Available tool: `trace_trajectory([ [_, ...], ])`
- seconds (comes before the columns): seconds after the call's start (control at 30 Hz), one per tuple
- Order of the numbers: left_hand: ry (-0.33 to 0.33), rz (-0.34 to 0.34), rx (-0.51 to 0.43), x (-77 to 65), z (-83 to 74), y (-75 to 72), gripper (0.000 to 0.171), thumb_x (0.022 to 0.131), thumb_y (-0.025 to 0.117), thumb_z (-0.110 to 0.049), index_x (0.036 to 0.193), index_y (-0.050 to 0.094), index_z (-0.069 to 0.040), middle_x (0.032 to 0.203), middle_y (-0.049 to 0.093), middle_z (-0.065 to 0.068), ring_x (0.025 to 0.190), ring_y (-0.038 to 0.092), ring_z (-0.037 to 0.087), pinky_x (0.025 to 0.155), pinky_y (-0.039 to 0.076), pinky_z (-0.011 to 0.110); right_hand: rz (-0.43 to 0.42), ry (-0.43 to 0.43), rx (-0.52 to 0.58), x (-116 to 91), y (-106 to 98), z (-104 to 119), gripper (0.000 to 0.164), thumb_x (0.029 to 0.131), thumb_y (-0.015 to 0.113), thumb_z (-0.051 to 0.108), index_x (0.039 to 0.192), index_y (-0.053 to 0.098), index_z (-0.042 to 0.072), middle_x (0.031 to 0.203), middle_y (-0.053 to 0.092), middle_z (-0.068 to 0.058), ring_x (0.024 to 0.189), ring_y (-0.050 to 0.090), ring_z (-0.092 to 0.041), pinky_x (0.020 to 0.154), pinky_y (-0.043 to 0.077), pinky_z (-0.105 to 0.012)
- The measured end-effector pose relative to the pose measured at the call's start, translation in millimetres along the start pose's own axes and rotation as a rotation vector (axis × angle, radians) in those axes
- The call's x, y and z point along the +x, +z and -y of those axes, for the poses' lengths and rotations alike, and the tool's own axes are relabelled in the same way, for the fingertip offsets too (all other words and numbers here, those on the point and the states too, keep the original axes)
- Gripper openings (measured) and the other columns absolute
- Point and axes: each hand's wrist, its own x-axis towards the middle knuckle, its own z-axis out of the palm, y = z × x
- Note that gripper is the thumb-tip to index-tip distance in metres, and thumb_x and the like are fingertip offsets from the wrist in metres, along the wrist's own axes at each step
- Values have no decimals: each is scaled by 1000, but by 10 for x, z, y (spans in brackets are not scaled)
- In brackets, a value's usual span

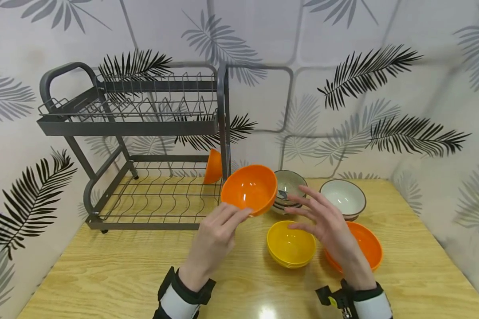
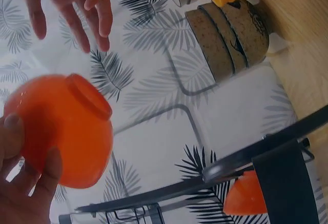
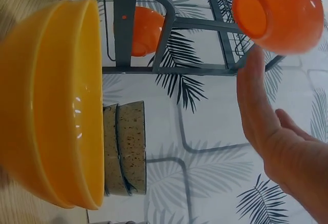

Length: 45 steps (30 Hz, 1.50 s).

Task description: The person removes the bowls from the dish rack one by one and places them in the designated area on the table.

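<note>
An orange bowl [image 1: 249,189] is held up in the air by my left hand [image 1: 214,239], which pinches it at the lower edge, its inside tilted toward the head camera. In the left wrist view the outside and foot ring of this orange bowl [image 2: 66,131] show. My right hand [image 1: 326,221] hovers right of the bowl with fingers spread, holding nothing. Beneath and beside it are stacked yellow bowls [image 1: 290,244] and another orange bowl [image 1: 366,248], partly hidden by the right hand and wrist. A second orange bowl [image 1: 213,167] stands on edge in the lower tier of the rack.
A grey two-tier dish rack [image 1: 127,128] stands at the left back, near the patterned wall. Stacked speckled bowls [image 1: 290,181] sit behind the yellow ones. A white-lined bowl [image 1: 343,197] is at the back right. The wooden table [image 1: 123,274] carries them all.
</note>
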Motion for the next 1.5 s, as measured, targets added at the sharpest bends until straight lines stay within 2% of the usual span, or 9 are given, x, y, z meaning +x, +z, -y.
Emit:
trace_trajectory([
  [0.2,92,167,25,22,-108,20,32,81,79,4,108,76,-13,94,73,-2,88,63,12,84,57,19,15,94,-70,-30,55,41,50,111,30,30,156,26,7,138,57,7,115,66,-13,87,62,-39],
  [0.37,160,245,10,28,-163,23,35,80,79,6,107,77,-17,97,73,-5,91,65,10,86,57,17,-3,161,-194,-33,87,51,60,111,30,35,158,20,0,140,50,-4,102,69,-14,76,64,-37],
  [0.53,188,304,-34,11,-182,48,37,82,77,5,109,77,-20,104,74,-6,99,67,11,92,56,18,-38,214,-331,-25,110,34,57,110,37,36,153,31,0,114,60,-8,68,65,-18,59,60,-31],
  [0.73,195,344,-87,7,-212,72,35,83,77,4,109,77,-19,105,74,-5,100,66,10,95,55,19,-78,184,-368,-30,125,4,50,109,41,33,144,42,-2,85,63,-1,48,55,-15,42,50,-26],
  [0.87,181,332,-136,5,-219,94,34,84,77,2,112,76,-17,110,74,-3,105,68,11,99,54,21,-103,182,-387,-42,98,9,47,109,42,30,141,46,-6,78,64,0,45,53,-13,39,47,-25],
  [1.0,158,295,-157,-7,-178,133,40,89,74,-9,129,68,-15,131,69,2,124,64,17,106,52,28,-141,213,-462,-51,24,49,43,109,44,26,137,49,-6,78,62,-3,44,54,-15,38,47,-28],
  [1.17,54,309,-145,-13,-79,121,53,93,71,-18,143,55,-14,152,53,6,142,50,21,108,52,37,-202,235,-575,-118,-170,127,40,109,44,24,136,51,-5,79,62,-7,45,53,-18,39,48,-32],
  [1.3,-13,355,-132,-25,1,67,58,95,69,-19,149,49,-14,155,49,6,145,47,22,110,49,41,-251,219,-633,-199,-338,184,42,109,41,22,139,48,-8,73,61,-2,43,52,-14,38,46,-28],
  [1.5,-87,376,-131,-57,97,15,61,96,68,-19,152,44,-14,156,48,8,145,46,26,116,43,47,-343,227,-716,-315,-506,279,45,110,39,25,137,48,-10,70,59,2,42,52,-14,39,47,-28],
])
